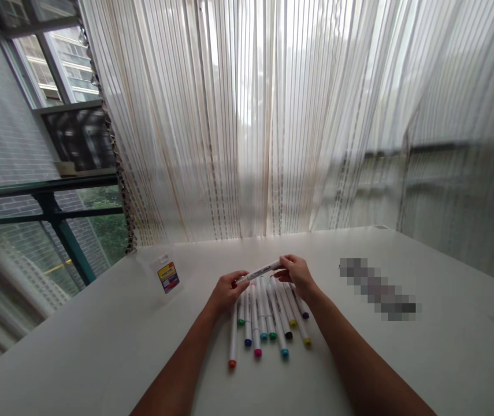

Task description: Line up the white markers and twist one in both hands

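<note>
My left hand (pixel 227 292) and my right hand (pixel 296 274) both hold a white double-ended marker (pixel 262 270) level, one at each end, just above the table. Below my hands, several white markers (pixel 268 312) with coloured caps lie side by side in a loose fan on the white table (pixel 99 346). Their caps, in orange, blue, pink, teal, green and yellow, point towards me. My left hand hides the far ends of some of them.
A small card label with a yellow and red print (pixel 169 276) lies on the table at the far left. A pixelated, blurred strip (pixel 377 289) lies to the right. Sheer striped curtains (pixel 251 115) hang behind the table, and a window with a green railing (pixel 51 219) is on the left.
</note>
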`<state>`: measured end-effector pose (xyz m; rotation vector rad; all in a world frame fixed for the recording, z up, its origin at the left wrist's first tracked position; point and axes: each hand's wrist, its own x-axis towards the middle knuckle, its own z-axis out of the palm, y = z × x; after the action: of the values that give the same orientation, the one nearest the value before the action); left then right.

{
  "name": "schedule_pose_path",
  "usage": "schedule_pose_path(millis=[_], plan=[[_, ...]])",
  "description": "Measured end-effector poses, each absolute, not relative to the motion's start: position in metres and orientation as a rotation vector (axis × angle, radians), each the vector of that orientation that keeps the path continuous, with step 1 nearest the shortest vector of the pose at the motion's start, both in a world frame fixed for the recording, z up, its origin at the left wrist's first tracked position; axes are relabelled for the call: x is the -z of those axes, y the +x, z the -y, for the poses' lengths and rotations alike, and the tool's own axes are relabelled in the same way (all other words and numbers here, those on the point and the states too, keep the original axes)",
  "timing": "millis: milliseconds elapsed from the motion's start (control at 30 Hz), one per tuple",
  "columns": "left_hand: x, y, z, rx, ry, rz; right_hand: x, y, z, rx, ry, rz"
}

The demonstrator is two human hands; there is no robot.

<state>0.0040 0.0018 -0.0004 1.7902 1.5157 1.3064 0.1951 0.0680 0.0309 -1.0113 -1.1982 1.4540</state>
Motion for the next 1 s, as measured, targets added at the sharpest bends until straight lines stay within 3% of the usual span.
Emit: schedule_pose_path(millis=[1000], plan=[[-0.0013,0.0011,-0.0033,-1.37,1.801,-1.547,-0.0262,0.1964,-0.0723,-1.348,-0.974,1.243]])
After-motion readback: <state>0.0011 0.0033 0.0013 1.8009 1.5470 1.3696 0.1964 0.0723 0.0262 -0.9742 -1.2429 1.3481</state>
